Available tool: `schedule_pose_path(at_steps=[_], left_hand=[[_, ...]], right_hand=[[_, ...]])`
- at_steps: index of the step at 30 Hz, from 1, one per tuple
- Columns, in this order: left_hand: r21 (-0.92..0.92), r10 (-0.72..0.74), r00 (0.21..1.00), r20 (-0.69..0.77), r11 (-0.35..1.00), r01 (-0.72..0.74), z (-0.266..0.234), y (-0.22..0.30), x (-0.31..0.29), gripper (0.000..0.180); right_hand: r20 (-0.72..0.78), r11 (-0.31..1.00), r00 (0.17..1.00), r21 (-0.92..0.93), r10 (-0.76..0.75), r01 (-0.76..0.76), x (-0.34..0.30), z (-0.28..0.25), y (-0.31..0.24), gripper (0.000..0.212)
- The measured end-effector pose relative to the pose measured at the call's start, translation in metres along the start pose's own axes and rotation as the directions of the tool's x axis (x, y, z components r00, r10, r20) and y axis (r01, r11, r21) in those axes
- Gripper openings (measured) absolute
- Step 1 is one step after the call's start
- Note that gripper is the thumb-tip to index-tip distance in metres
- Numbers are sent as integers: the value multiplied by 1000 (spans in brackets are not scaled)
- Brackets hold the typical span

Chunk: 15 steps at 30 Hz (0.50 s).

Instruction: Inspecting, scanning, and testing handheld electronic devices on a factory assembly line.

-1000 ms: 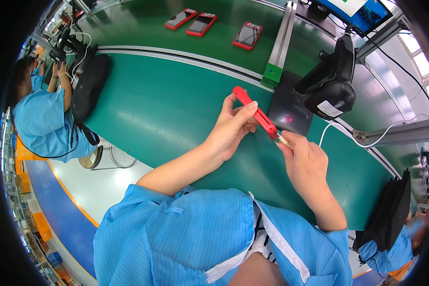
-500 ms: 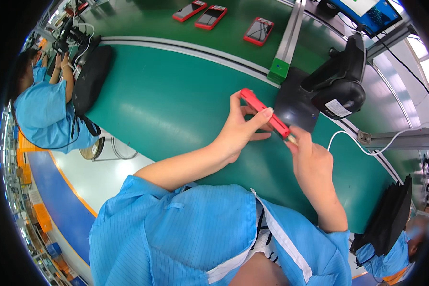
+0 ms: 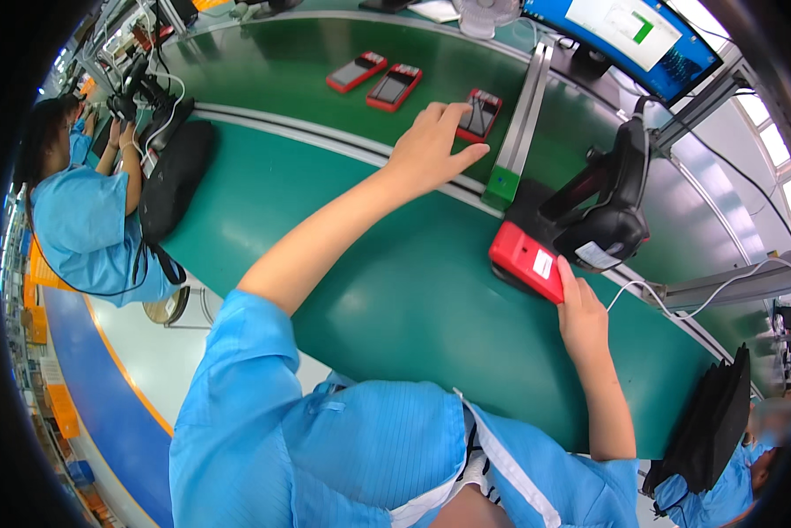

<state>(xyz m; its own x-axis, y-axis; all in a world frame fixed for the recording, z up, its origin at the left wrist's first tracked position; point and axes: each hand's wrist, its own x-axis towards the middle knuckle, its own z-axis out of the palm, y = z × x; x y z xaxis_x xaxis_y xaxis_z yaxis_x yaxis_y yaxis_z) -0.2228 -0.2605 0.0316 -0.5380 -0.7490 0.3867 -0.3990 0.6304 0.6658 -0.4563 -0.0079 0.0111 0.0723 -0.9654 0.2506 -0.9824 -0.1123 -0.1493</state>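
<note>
My right hand (image 3: 582, 319) grips one end of a red handheld device (image 3: 529, 261), its back with a white label facing up. The device is beside the base of a black stand scanner (image 3: 602, 207), just above the green bench. Farther off, my left hand (image 3: 431, 151) reaches over the metal rail, thumb and fingers apart. Its fingertips are at the left edge of another red handheld device (image 3: 478, 116) lying screen up; I cannot tell whether they touch it. Two more such devices, a left one (image 3: 357, 71) and a right one (image 3: 394, 87), lie farther left.
An aluminium rail (image 3: 520, 123) with a green end block (image 3: 501, 187) runs away from me beside the scanner. A lit monitor (image 3: 642, 40) stands at the back right. A white cable (image 3: 677, 312) crosses on the right. Another person (image 3: 87, 207) sits at the left.
My left hand has let go of the red device and moved away toward the device beyond the rail. The held device has turned label side up in my right hand.
</note>
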Motion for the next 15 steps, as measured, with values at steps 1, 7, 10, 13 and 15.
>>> schedule_pose_path(at_steps=[1, 7, 10, 13, 15], left_hand=[[177, -13, 1000, -27, 984, 17, 11, -5, 25, 64], [616, -147, 989, 1, 779, 115, 63, -37, 101, 87], [684, -229, 969, 96, 722, 103, 66, -30, 116, 86], [718, -228, 961, 160, 694, 45, 47, -35, 119, 85], [643, -252, 956, 147, 759, 102, 34, -41, 115, 85]], right_hand=[[-24, 1000, 1000, -21, 7, -7, -2, 3, 6, 67], [-69, 985, 989, -118, -133, 124, -1, 2, 7, 48], [-55, 998, 996, -8, -67, 67, -7, 1, 6, 60], [-37, 994, 995, 40, -97, 98, -8, -15, -13, 65], [-58, 994, 992, -7, -113, 113, -10, -14, -12, 64]])
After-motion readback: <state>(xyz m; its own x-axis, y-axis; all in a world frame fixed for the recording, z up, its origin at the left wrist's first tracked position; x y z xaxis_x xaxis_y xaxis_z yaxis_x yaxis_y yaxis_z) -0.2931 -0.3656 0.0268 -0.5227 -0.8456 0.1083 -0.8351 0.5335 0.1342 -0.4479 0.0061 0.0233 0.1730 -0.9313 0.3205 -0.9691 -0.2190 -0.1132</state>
